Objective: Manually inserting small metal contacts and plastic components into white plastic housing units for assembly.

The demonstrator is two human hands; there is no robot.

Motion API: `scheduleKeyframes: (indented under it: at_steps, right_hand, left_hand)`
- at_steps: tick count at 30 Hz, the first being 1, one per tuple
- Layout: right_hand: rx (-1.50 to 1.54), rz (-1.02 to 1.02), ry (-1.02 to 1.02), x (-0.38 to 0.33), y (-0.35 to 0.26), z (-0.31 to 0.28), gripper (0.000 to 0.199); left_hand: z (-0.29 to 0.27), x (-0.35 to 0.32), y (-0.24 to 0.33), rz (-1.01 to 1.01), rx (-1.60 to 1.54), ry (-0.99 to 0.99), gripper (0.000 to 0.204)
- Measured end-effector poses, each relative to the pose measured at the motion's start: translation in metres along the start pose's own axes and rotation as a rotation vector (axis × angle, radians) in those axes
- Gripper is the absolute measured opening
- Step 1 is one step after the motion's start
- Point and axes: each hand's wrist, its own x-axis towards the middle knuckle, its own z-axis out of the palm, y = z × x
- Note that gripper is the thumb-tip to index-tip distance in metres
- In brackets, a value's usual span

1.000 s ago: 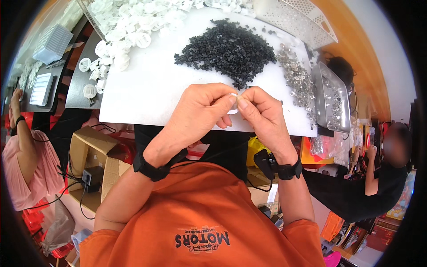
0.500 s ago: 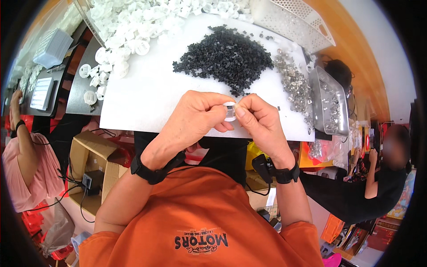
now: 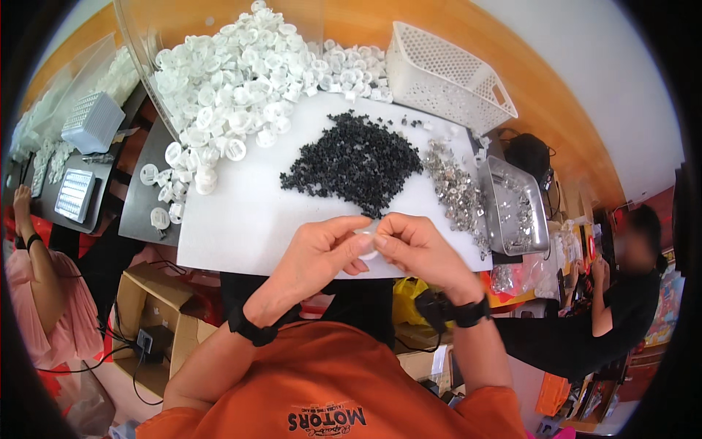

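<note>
Close to the near edge of the white work surface, both hands meet around a white round plastic part point(image 3: 368, 246). My left hand point(image 3: 319, 247) pinches it from the left between thumb and fingers. At its right edge, the thumb and forefinger of my right hand point(image 3: 419, 245) are pressed together. Whether a small piece sits between those right fingertips is hidden. Just beyond my hands spreads a heap of small black plastic pieces point(image 3: 355, 157). Small metal pieces point(image 3: 459, 192) lie scattered to its right.
Many white round parts point(image 3: 227, 80) are piled at the far left, by a clear upright panel point(image 3: 139, 62). A perforated white basket point(image 3: 446, 73) stands far right, a metal tray point(image 3: 545, 238) nearer. People sit on both sides. An open cardboard box point(image 3: 150, 293) is below left.
The view has tilted up, so more of the white pile and basket shows. Both hands stay together at the white part, which now looks turned, with its clear window no longer showing.
</note>
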Motion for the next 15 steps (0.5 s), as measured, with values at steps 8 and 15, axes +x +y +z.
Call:
scheduleKeyframes:
  at_steps: [8,15]
  right_hand:
    - [-0.413,-0.309,0.666,0.043,-0.100,-0.101,0.020]
    - [-0.537,-0.199,0.460,0.094,-0.116,-0.076,0.020]
  left_hand:
    - [-0.002,0.002,-0.002,0.042,0.017,-0.051,0.038]
    - [0.000,0.000,-0.001,0.048,0.046,-0.033,0.030]
